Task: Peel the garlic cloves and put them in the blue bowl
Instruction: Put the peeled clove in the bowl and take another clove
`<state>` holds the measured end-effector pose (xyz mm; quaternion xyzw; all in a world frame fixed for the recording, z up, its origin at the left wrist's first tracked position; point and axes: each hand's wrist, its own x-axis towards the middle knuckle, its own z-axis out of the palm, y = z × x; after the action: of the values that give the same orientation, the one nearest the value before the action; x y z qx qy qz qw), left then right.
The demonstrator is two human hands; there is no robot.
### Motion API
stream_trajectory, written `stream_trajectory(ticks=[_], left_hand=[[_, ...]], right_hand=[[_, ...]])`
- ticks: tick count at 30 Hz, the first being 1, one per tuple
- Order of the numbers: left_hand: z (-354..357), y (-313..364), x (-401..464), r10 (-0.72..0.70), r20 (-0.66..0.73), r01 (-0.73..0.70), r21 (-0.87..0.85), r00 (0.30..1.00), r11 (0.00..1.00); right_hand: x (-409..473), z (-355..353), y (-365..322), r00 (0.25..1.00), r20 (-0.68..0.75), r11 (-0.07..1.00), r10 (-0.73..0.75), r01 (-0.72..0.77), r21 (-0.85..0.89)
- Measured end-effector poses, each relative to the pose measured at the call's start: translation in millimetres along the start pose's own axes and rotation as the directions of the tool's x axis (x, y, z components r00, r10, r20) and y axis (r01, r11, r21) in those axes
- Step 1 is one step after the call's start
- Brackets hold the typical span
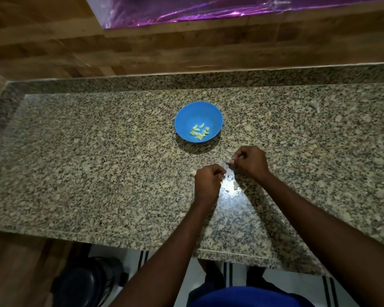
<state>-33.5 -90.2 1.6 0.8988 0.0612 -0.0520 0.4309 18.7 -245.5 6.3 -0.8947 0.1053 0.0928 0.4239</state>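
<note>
Both hands work close together over a speckled granite counter (pixel 98 151), low and a little right of its middle. The left hand (pixel 207 185) has its fingers curled in toward the palm and seems to pinch something small at the thumb side, but the fingers cover it, so what it holds cannot be told for sure. The right hand (pixel 249 161) sits just up and to the right of the left one, nearly touching it, with thumb and fingertips pressed together on a thin pale scrap that looks like garlic skin (pixel 227 161), stretched toward the left hand. Directly below the gap between the two hands, a bright glare on the stone shows a few loose bits of peel (pixel 231 185) lying flat. Just left of the left hand's knuckles a small pale piece, perhaps a garlic clove (pixel 193 172), rests on the counter, partly hidden. Straight beyond the hands, near but apart from them, stands the blue bowl (pixel 182 116), upright, with a small heap of peeled cloves (pixel 199 131) gathered in its bottom, toward the side nearest the hands. Far off to the upper right of the right hand lies a whitish scrap (pixel 315 105). Behind the counter runs a wood-patterned wall (pixel 186 47), with a shiny purple sheet (pixel 186 9) above it. Below the forearms, blue clothing (pixel 248 295) and a dark stool (pixel 87 282) show under the counter edge.
</note>
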Motion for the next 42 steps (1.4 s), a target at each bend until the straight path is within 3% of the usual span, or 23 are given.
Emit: stream_trajectory(ticks=[9, 15, 21, 28, 32, 36, 42], left_hand=[[-10, -12, -7, -0.013, -0.064, 0.015, 0.034, 0.998, 0.999], [-10, -17, -8, 0.091, -0.127, -0.065, 0.196, 0.988, 0.979], [-1, -20, -12, 0.107, 0.038, -0.113, 0.415, 0.994, 0.903], [18, -14, -34, 0.211, 0.108, -0.233, 0.267, 0.972, 0.935], [8, -18, -21, 0.082, 0.024, -0.085, 0.158, 0.996, 0.984], [11, -20, -32, 0.051, 0.112, -0.081, 0.276, 0.992, 0.958], [45, 3, -43, 0.129, 0.145, -0.157, 0.201, 0.981, 0.967]], right_hand=[[14, 18, -1, 0.990, -0.082, 0.992, -0.111, 0.106, -0.072], [22, 24, -6, 0.981, -0.005, 0.968, -0.194, 0.190, -0.165], [-14, 8, 25, 0.934, 0.067, 0.856, -0.352, 0.350, -0.381], [-52, 14, 53, 0.871, 0.257, 0.797, -0.419, 0.488, -0.355], [-63, -2, 65, 0.904, 0.169, 0.847, -0.392, 0.427, -0.316], [-74, -5, 64, 0.964, 0.092, 0.894, -0.251, 0.267, -0.361], [-85, 20, 53, 0.982, -0.018, 0.949, -0.187, 0.176, -0.263]])
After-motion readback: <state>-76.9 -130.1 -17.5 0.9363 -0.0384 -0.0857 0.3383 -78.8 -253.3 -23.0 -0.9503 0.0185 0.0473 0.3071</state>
